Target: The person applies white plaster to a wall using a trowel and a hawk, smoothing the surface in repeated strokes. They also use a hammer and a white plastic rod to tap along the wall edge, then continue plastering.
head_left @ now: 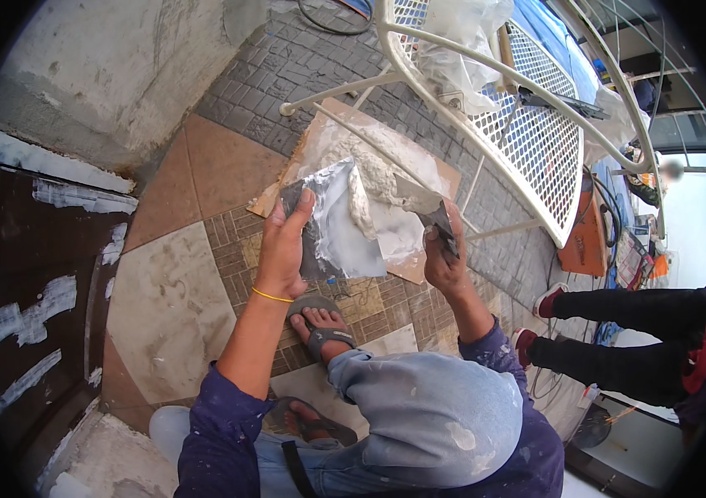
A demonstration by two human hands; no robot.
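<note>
My left hand [278,249], a yellow band at its wrist, grips a flat grey plate [317,249] by its left edge, with the thumb on top. White putty is smeared across the plate, and a thicker ridge of putty [359,205] lies along its right side. In my right hand [446,264] is a wide putty knife [419,199], its dark handle inside my curled fingers and its blade toward the plate. Whether the blade touches the putty I cannot tell. Beyond both hands, a wooden board [442,173] lies on the ground with a heap of putty [382,178] on it.
A white metal mesh bench [527,158] holding plastic bags stands at the far right, one leg near the board. To the left is a dark door [33,282] with white patches. A person in black trousers [627,315] stands at right. My sandalled feet [324,324] are below the plate.
</note>
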